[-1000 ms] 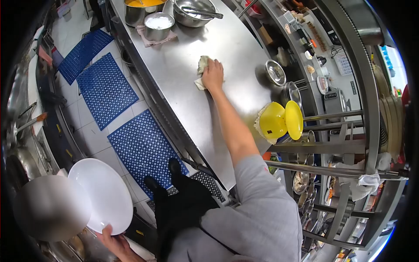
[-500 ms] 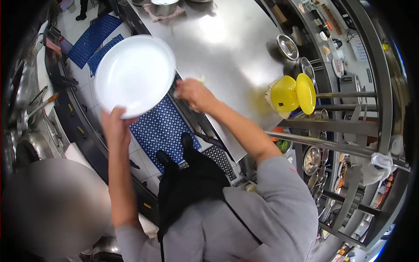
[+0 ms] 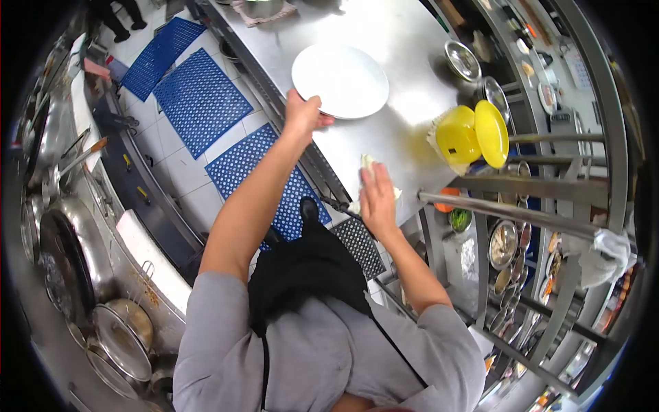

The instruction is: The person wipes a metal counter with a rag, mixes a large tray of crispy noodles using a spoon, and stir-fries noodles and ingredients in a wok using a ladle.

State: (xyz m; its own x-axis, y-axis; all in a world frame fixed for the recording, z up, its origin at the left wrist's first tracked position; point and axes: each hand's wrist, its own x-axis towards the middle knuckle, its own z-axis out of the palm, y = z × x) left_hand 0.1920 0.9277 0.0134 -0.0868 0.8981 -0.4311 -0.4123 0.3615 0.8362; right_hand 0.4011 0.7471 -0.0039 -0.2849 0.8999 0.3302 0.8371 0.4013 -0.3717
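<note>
My left hand (image 3: 305, 115) grips the near left rim of a large white plate (image 3: 340, 81), thumb on top and fingers beneath. The plate is at the left edge of the steel worktable (image 3: 419, 41); whether it touches the surface I cannot tell. My right hand (image 3: 377, 195) lies flat, fingers stretched out, on a pale cloth (image 3: 368, 161) at the near table edge. Most of the cloth is hidden under the palm. Farther right stand a yellow container (image 3: 458, 139) and a yellow lid-like disc (image 3: 491, 134) leaning beside it.
Steel bowls (image 3: 463, 60) line the table's right side. A metal rail (image 3: 508, 213) crosses in front of shelves of pans and food. Blue perforated mats (image 3: 202, 103) cover the floor. Pots and a wok (image 3: 65, 264) stand at left. Another person's legs (image 3: 118, 19) show far back.
My left hand has carried the white plate from over the aisle rightward to the table. My right hand has moved right and down and opened flat onto the cloth. A person beside me has left view.
</note>
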